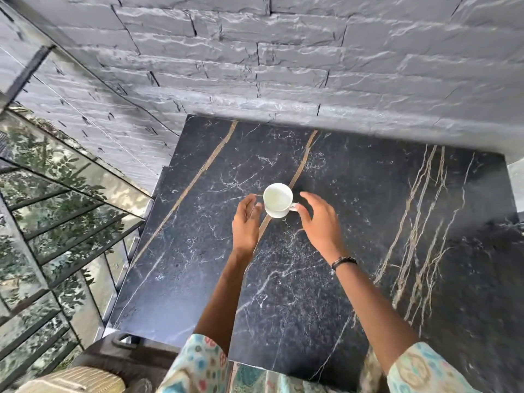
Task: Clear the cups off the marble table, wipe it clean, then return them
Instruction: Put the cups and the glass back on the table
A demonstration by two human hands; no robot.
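Note:
A white cup point(278, 199) stands upright on the black marble table point(354, 222), near its middle, with the handle pointing right. It looks like one cup nested in another, though I cannot tell for sure. My left hand point(246, 222) is just left of the cup, fingers relaxed, fingertips close to its side. My right hand point(320, 221) is just right of it, fingers loosely spread beside the handle. Neither hand grips the cup.
A grey stone wall point(283, 66) runs along the table's far edge. Glass panes point(56, 222) with foliage behind them lie to the left. A striped cushion point(76, 380) sits at the bottom left, below the table's near edge.

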